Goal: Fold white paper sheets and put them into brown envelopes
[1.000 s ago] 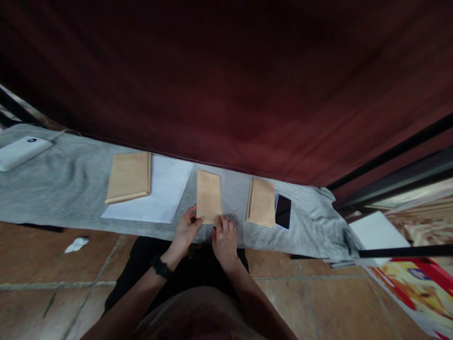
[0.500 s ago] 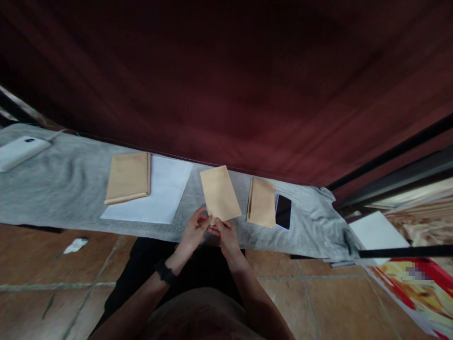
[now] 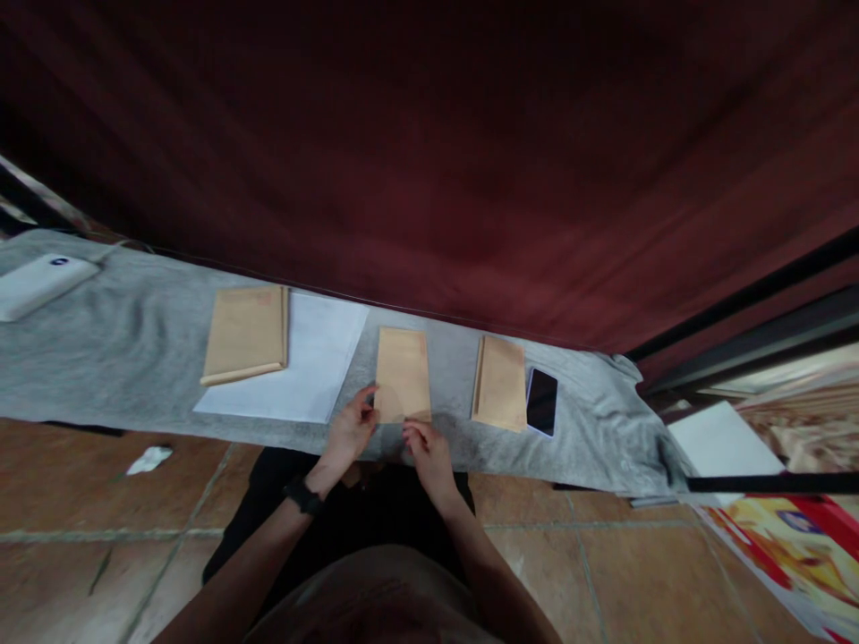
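Note:
A brown paper envelope (image 3: 403, 374) lies flat and nearly straight on the grey cloth in front of me. At its lower left edge is my left hand (image 3: 349, 431), thumb and forefinger apart, fingertips touching the paper. My right hand (image 3: 430, 456) is at the near edge, fingers loosely bent and tips by the paper, not closed round it. To the right lies a small pile of brown envelopes (image 3: 500, 383). A thicker stack of brown envelopes (image 3: 247, 333) rests on a white sheet (image 3: 318, 358) to the left.
A dark-screened phone (image 3: 542, 401) lies beside the right pile. At the far left is a white device (image 3: 44, 284) with a cable. The narrow grey cloth surface (image 3: 134, 358) runs along a dark red curtain (image 3: 416, 179). A printed box (image 3: 798, 555) stands at the lower right.
The envelope has turned from a slant to nearly straight and now lies flat on the cloth. Both hands have loosened their pinch on its near edge and moved apart.

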The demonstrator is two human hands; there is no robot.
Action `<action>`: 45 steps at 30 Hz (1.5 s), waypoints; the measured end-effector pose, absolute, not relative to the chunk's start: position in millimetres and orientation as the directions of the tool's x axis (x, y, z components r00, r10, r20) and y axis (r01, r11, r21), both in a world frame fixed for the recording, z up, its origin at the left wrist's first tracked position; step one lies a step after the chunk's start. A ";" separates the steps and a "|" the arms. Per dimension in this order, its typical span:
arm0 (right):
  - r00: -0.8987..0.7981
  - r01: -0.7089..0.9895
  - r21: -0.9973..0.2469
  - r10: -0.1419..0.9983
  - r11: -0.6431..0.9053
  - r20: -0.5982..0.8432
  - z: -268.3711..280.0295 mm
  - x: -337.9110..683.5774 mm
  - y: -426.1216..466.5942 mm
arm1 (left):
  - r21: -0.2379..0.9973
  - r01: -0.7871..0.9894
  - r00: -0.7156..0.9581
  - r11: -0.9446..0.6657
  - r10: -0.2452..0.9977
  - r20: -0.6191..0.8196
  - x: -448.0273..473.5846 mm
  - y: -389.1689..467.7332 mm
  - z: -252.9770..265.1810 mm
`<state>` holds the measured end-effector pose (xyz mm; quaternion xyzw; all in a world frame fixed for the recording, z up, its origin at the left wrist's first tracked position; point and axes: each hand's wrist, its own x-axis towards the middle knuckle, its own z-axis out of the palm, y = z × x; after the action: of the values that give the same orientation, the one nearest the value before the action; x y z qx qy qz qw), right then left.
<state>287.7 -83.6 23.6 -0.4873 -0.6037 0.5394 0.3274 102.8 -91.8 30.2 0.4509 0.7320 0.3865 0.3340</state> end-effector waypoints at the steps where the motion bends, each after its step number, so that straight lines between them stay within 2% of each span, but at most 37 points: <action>1: -0.310 0.314 -0.944 0.951 0.097 -0.005 24.4 293.5 -84.5 | 0.831 0.469 -0.367 0.298 0.922 -0.123 99.1 -93.2 29.3; 3: -0.393 0.472 -0.788 0.894 0.396 0.214 26.2 304.2 -85.2 | 0.755 0.581 -0.358 0.305 0.928 -0.100 94.7 -96.1 28.1; 5: -0.509 0.552 -0.605 0.807 0.574 0.301 26.4 312.3 -84.5 | 0.675 0.662 -0.351 0.326 0.930 -0.105 94.0 -98.4 28.7; 8: -0.594 0.586 -0.463 0.741 0.665 0.314 22.0 318.2 -82.2 | 0.552 0.759 -0.360 0.345 0.929 -0.086 96.6 -97.7 34.6; 10: -0.600 0.594 -0.429 0.730 0.680 0.327 17.4 318.9 -81.1 | 0.514 0.814 -0.327 0.271 0.945 0.019 98.1 -91.3 41.0; 13: -0.583 0.599 -0.428 0.734 0.677 0.347 12.3 317.7 -80.2 | 0.508 0.861 -0.153 0.012 0.959 0.237 97.7 -67.5 48.1; 16: -0.570 0.589 -0.454 0.742 0.668 0.353 12.6 316.1 -79.9 | 0.434 0.889 0.009 -0.146 0.954 0.301 93.0 -29.5 45.8; 21: -0.564 0.574 -0.479 0.745 0.664 0.357 19.9 314.7 -79.5 | 0.317 0.947 0.003 -0.055 0.986 0.165 80.9 29.7 26.5; 27: -0.553 0.585 -0.472 0.750 0.659 0.362 18.5 312.8 -79.4 | 0.204 0.967 0.132 -0.152 0.985 0.109 78.3 57.0 11.7; 33: -0.556 0.610 -0.454 0.759 0.649 0.338 15.6 311.2 -79.6 | 0.218 0.924 0.303 -0.315 0.949 0.087 79.1 61.8 6.4; 45: -0.561 0.631 -0.438 0.767 0.640 0.312 14.4 308.9 -81.9 | 0.252 0.883 0.398 -0.395 0.916 0.041 96.2 29.0 10.0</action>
<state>308.9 -81.9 14.4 -0.4005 -0.8724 0.1396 0.2429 96.2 29.0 10.0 0.8307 0.5417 0.0867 0.0953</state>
